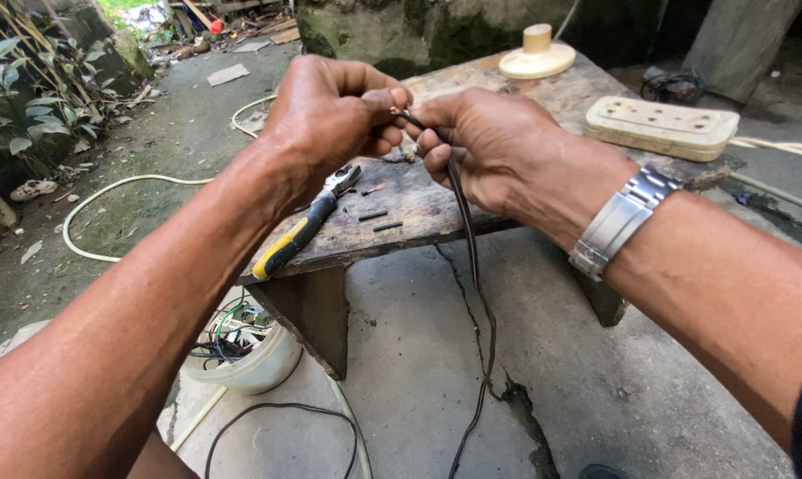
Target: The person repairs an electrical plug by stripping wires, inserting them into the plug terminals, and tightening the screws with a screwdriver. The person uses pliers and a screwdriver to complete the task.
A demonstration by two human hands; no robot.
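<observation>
My left hand [330, 111] pinches the bare tip of a thin black wire [467, 231] between thumb and fingers. My right hand [489, 146], with a metal watch [618, 222] on its wrist, grips the same wire just below the tip. The wire hangs down from my hands to the cracked concrete floor. Both hands are held above a low, worn wooden bench [418, 208]. Pliers with yellow and black handles [301, 229] lie on the bench's left edge, beside small cut bits of black insulation [374, 215].
A cream socket strip [660, 126] and a round cream fitting [536, 55] sit on the bench's far side. A white bowl holding wires [241, 346] stands under the bench. A white hose [108, 191] curls on the ground at left, near plants [19, 115].
</observation>
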